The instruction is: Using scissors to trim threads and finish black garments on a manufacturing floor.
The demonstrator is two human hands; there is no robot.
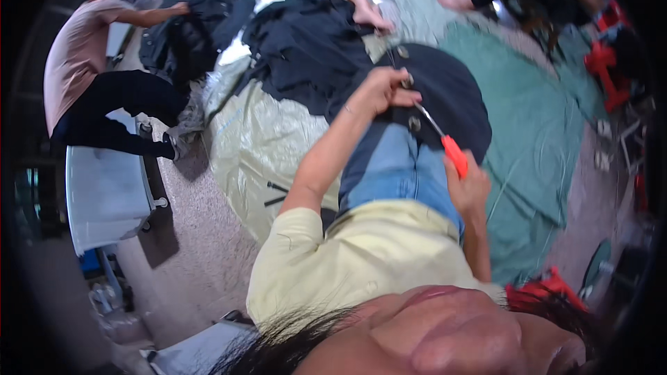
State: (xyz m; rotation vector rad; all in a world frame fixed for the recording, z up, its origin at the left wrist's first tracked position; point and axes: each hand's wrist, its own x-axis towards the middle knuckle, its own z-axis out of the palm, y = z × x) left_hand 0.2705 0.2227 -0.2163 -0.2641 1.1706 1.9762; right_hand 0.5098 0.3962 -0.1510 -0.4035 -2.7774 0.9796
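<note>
The person sits with a dark navy garment with round metal buttons [445, 90] spread over the knees, above blue jeans [396, 167] and a pale yellow shirt [368, 257]. The left hand [385, 90] is up on the cloth, its fingers [403, 82] pinched tight on one button at the garment's edge. The right hand [469, 187] is lower, its fingers wrapped closed around the orange handle of a slim metal-shafted tool [445, 140]. The shaft runs up and to the left, its tip just beside the pinched button, with another button right next to the shaft; whether the tip touches the cloth I cannot tell.

Under and around them lies a pale green plastic sheet [250, 146] and a darker teal tarpaulin [535, 125] on the floor. A heap of dark garments [299, 42] sits beyond the knees, touching the held one. Another person in a pink shirt [76, 55] bends at the left over a second dark pile [187, 28], beside a white chest-like box [104, 194]. A bare foot [372, 17] of someone else rests on the heap.
</note>
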